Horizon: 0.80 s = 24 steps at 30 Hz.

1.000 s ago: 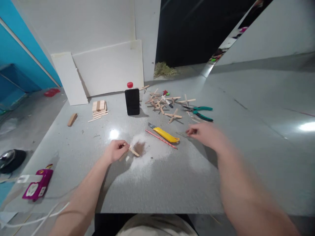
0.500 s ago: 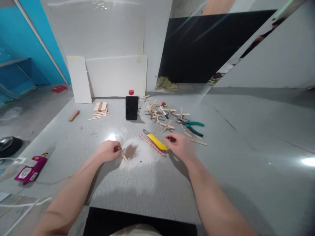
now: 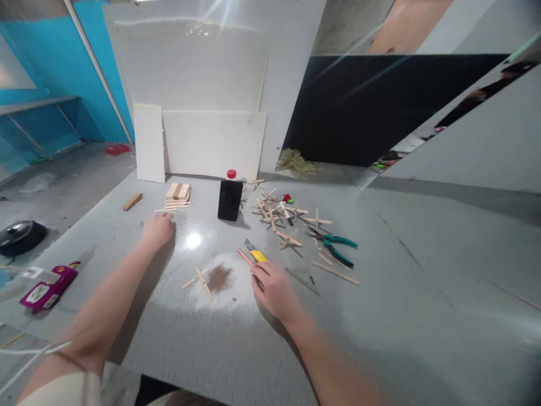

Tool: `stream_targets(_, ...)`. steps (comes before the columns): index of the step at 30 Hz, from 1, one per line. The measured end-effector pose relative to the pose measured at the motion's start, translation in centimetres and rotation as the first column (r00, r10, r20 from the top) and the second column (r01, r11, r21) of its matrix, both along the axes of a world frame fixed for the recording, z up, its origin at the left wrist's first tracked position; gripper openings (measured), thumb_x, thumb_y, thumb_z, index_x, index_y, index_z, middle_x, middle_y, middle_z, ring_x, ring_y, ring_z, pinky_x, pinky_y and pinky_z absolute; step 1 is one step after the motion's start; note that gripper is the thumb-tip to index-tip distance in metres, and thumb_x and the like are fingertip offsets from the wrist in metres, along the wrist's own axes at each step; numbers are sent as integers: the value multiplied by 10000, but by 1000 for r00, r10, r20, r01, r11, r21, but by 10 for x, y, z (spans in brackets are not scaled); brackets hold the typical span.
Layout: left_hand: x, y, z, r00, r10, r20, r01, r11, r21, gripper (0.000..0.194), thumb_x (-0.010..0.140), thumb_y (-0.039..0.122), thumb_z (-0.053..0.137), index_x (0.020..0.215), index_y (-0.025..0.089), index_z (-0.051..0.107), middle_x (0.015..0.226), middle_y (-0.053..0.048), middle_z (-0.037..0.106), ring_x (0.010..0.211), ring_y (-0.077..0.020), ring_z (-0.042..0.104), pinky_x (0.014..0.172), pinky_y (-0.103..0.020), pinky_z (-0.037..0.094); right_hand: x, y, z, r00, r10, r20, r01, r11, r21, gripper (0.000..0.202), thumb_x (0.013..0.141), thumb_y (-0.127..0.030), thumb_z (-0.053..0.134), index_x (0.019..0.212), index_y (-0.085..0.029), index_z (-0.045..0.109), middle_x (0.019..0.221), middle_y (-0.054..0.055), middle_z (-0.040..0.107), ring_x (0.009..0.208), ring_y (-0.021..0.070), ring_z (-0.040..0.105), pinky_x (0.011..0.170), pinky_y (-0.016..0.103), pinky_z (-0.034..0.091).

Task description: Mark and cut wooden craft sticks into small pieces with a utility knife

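My left hand is just in front of a stack of craft sticks, close to the loose ones at its near edge. Its fingers curl downward, and their tips are mostly hidden. My right hand has its fingers closed over a red pencil, covering the lower part. Beneath the same hand lies a yellow utility knife, its blade pointing away from me. Between my hands a cross of craft sticks rests on the table beside a brown smudge.
A black phone stands upright before a red-capped bottle. Several stick crosses, green-handled pliers and a clear set square lie at right. A wooden block and a purple gadget are at left.
My left hand has let go of the stick cross and moved away toward the stack. My right hand has shifted left onto the pencil and knife. The view has tilted.
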<state>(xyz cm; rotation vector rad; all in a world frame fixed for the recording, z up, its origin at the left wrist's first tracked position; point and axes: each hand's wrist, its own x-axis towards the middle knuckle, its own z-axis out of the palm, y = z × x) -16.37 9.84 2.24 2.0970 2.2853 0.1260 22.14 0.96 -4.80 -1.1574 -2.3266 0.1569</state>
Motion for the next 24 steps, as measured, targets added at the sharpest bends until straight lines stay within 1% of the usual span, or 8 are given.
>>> stream_targets(2,-17,22,4,998,17,-61,-17,1000,-5,358,982,388,607,1274,182,589,1299,-101,603,1116,-221,629,952,-438,562,0,3,-4,999,-28,20,28,1000,9,292,992,-365,616,1222,-185,623,1239,86,642,1041,211,658,895,422,581)
stream_targets(3,-23,31,5,996,7,-85,-8,1000,-20,387,973,389,622,1283,161,580,1286,-102,606,1114,-231,633,943,-449,565,0,4,-5,999,-41,33,40,999,11,288,994,-367,612,1221,-190,624,1245,87,641,1043,210,657,898,420,581)
stream_targets(6,-33,45,3,989,-37,-142,25,996,-87,377,975,389,619,1278,168,584,1280,-100,610,1106,-225,635,938,-440,567,-1,6,-7,995,-67,68,66,998,16,292,994,-368,612,1227,-192,623,1256,90,637,1051,212,656,902,421,580)
stream_targets(11,-35,47,-6,974,-109,-196,81,986,-147,384,972,388,625,1277,159,584,1278,-105,610,1106,-227,636,938,-439,567,-1,7,-3,986,-121,114,121,993,1,314,991,-369,617,1247,-189,613,1270,92,631,1064,219,654,906,431,580)
stream_targets(15,-31,47,-6,967,-116,-227,87,987,-132,374,976,389,616,1276,167,585,1285,-103,608,1108,-225,634,943,-440,565,-3,8,1,976,-137,171,146,988,-42,321,989,-371,619,1253,-187,610,1275,94,628,1069,222,653,909,434,579)
stream_targets(20,-25,45,2,968,-67,-243,39,992,-117,378,975,387,619,1279,165,582,1282,-101,609,1106,-225,635,939,-441,566,-10,9,5,956,-145,255,175,979,-102,333,987,-371,624,1261,-183,606,1282,98,625,1077,226,652,912,438,578)
stream_targets(24,-24,44,13,972,-73,-223,48,992,-114,377,975,387,620,1278,165,584,1280,-102,609,1107,-226,635,938,-439,566,-12,12,7,934,-161,318,211,969,-130,351,981,-372,632,1269,-174,601,1284,102,623,1085,233,651,915,445,577)
